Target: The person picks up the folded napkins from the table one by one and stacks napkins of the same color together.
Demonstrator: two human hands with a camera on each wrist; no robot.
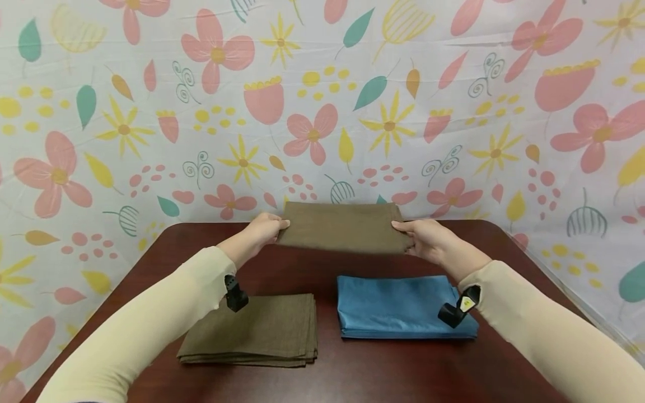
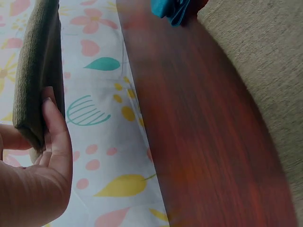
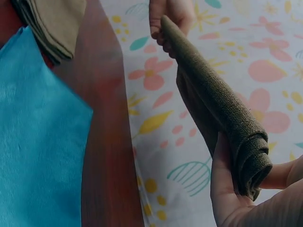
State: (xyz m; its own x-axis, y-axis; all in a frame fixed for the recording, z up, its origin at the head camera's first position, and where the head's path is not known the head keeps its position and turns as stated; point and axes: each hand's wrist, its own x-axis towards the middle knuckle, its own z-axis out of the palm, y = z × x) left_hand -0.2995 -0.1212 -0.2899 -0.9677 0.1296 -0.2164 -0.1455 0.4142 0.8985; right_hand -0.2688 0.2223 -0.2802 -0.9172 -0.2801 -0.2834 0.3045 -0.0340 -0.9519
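Both hands hold up a folded olive-brown cloth [image 1: 344, 228] above the far part of the table. The left hand [image 1: 260, 234] grips its left end, thumb on one face and fingers on the other, as the left wrist view shows. At the opposite end, the right hand [image 1: 428, 238] pinches the cloth, whose stacked fold layers show in the right wrist view. Nearer, below the left forearm, lies a second folded olive-brown cloth [image 1: 262, 330]. A folded blue cloth [image 1: 398, 308] lies to its right, partly behind the right wrist's camera.
The dark reddish wooden table [image 1: 332, 380] has rounded far corners. Right behind it hangs a white sheet [image 1: 322, 184] printed with flowers and leaves. A beige textured surface [image 2: 265, 56] shows past the table edge in the left wrist view.
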